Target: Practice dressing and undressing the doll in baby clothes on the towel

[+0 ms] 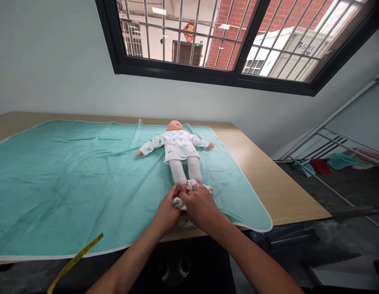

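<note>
Baby doll [181,152] is lying face up on a teal blanket [85,183], directly ahead of the person. Its long axis is running away from the body: feet are pointing at the hands, head is resting toward the far edge and slightly left. Both hands are meeting at the foot end; neither is clearly sitting nearer, the left hand [168,210] flanking the left side of the feet, the right hand [201,206] covering the right side.

Hand state: right is gripping, fingers curling into a white printed cloth [179,203] bunched about the feet. Left is also holding this cloth, thumb lying beside one foot; its other fingers are mostly hiding, so exact grip cannot be told.

Materials: printed cloth is looking thin and limp, folding into small creases. Doll's jacket [180,143] is showing white fabric with green motifs; sleeves are spreading outward. Legs are appearing as smooth white tubes of fabric; whether leggings or cloth body, cannot tell. Head and feet are looking like smooth moulded plastic. Blanket is showing a soft nap, shallow wrinkles and pale edging, and is covering much of a wood-grain table [287,200].
</note>
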Motion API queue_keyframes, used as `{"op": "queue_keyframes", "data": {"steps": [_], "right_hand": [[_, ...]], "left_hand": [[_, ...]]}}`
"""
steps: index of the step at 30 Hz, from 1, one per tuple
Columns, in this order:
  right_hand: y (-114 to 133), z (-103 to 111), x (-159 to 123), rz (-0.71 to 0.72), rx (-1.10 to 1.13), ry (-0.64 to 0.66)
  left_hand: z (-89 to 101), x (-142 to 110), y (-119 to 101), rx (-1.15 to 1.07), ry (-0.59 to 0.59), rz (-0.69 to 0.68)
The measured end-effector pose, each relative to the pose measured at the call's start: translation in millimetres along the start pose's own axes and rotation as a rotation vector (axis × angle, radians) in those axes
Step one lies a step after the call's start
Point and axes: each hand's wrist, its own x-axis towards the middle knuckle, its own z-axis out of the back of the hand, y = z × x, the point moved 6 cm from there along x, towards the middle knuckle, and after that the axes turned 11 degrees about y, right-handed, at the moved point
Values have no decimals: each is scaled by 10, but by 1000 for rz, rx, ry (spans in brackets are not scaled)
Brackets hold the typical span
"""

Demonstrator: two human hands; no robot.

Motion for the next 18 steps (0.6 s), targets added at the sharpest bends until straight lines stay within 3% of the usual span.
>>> {"op": "queue_keyframes", "data": {"steps": [6,13,18], "right_hand": [[-23,82,50,43,-8,-1],[-40,100,53,-20,-21,31],[-67,190,6,-7,36,-4]], "left_hand": [[-8,-17,-45,-147,-9,11],[25,37,80,-390,-79,34],[12,-6,26,-481,-106,57]]}}
